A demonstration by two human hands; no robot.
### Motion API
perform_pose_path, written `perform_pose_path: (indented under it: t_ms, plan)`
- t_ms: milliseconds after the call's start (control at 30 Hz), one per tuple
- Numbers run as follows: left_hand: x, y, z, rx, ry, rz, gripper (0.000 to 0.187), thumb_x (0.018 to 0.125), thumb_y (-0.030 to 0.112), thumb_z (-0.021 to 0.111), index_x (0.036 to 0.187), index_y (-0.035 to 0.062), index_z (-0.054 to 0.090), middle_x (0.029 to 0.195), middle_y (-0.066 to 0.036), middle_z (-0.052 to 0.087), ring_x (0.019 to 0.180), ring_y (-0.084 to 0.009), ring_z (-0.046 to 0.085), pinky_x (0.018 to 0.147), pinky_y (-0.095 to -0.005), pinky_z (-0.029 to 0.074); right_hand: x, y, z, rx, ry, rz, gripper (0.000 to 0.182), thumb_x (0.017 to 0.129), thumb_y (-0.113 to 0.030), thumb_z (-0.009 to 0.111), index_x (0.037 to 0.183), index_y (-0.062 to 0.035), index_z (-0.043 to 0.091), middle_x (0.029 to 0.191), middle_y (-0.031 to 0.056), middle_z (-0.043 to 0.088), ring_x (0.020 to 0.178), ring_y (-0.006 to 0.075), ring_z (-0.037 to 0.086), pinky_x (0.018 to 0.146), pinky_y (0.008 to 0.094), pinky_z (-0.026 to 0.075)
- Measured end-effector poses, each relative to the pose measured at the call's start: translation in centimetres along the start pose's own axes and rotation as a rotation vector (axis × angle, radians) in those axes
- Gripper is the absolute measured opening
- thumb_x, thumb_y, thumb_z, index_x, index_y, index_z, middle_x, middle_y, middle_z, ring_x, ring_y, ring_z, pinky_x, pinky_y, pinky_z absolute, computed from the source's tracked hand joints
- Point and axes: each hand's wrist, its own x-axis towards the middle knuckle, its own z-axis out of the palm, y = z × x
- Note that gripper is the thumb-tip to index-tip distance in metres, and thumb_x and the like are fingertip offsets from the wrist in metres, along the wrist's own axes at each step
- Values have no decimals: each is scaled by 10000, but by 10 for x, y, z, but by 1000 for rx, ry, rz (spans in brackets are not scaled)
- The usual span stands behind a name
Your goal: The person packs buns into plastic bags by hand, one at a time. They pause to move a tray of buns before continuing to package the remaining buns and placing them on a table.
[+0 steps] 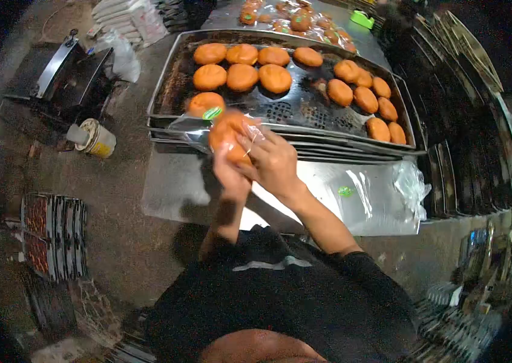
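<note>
Round orange bun (227, 136) in clear plastic wrapper (190, 128), upright, just above the tray's near edge.

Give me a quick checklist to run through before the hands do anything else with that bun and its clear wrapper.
1. Bun held by both hands: ok. The left hand is under it and the right hand is at its side.
2. Clear wrapper around the bun: cannot tell; it glints beside the bun, but how far it covers is unclear.
3. Bun clear of the tray: ok, it is lifted in front of the near rim.
4. More buns waiting on the tray: ok, several rows remain.
5. Spare wrappers on the table: ok, a clear pile lies at right.
6. Wrapper sealed: cannot tell.
</note>
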Motion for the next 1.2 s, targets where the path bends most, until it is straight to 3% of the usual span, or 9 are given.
perform_pose_path:
  t_ms: [100,200,300,433,533,700,767,900,1200]
  plan:
    - [-5,-12,12,61,-116,-40,486,813,349,403,1178,30,369,1159,-137,457,1054,-249,463,886,-376,378,0,-3,-1,-7,-69,183,438,587,-130,677,997,-51,545,1039,119,529,924,286,536,728,366,461]
    - [6,3,-2,90,-76,-246,422,847,372,396,1117,49,422,1035,-92,526,912,-207,529,744,-364,446,-25,-9,1,463,384,346,505,655,-167,695,1086,-38,465,1048,200,494,977,299,513,699,388,458]
    - [-20,-17,-11,519,116,-418,338,883,277,405,1094,19,456,902,-60,547,804,-127,524,720,-298,442,-29,55,-2,352,66,502,379,700,-234,649,982,-4,547,809,174,594,747,244,602,599,324,476]
    - [-23,-12,-11,699,-288,-545,365,886,251,401,1153,3,436,904,-62,543,778,-116,510,752,-251,392,63,114,-49,60,384,502,170,768,-134,544,858,-10,618,678,112,621,600,140,591,539,269,457]
    - [-31,-36,1,820,-453,-630,357,876,230,422,1144,-5,437,886,-80,551,786,-125,519,698,-238,414,98,122,-45,54,494,49,354,683,-142,547,1002,9,515,894,203,560,844,325,541,740,375,430]
    - [-47,-70,0,1138,-310,-649,270,832,137,500,1030,-44,532,843,-83,588,765,-138,539,708,-262,435,-92,111,-53,43,306,218,297,685,-171,631,940,-30,579,934,134,579,840,280,562,738,362,447]
    - [-43,-95,-3,1582,-546,-435,218,806,144,530,913,-35,595,823,-113,593,751,-169,550,679,-284,438,-184,148,-86,14,247,698,350,710,-230,614,1003,-43,567,984,168,561,900,292,539,790,362,435]
    - [-68,-221,-46,1496,-1124,-495,268,726,198,619,894,-10,604,841,-140,584,788,-218,571,715,-276,443,-316,186,-136,-546,-524,887,553,769,-443,476,1218,-129,406,1289,166,320,1206,354,249,920,503,272]
    - [-106,-344,-63,1527,-1181,-648,158,676,151,623,722,5,587,733,-140,570,693,-259,555,635,-328,441,-389,134,-171,-301,59,1285,463,729,-226,583,1109,7,457,1153,197,442,1029,325,430,837,396,374]
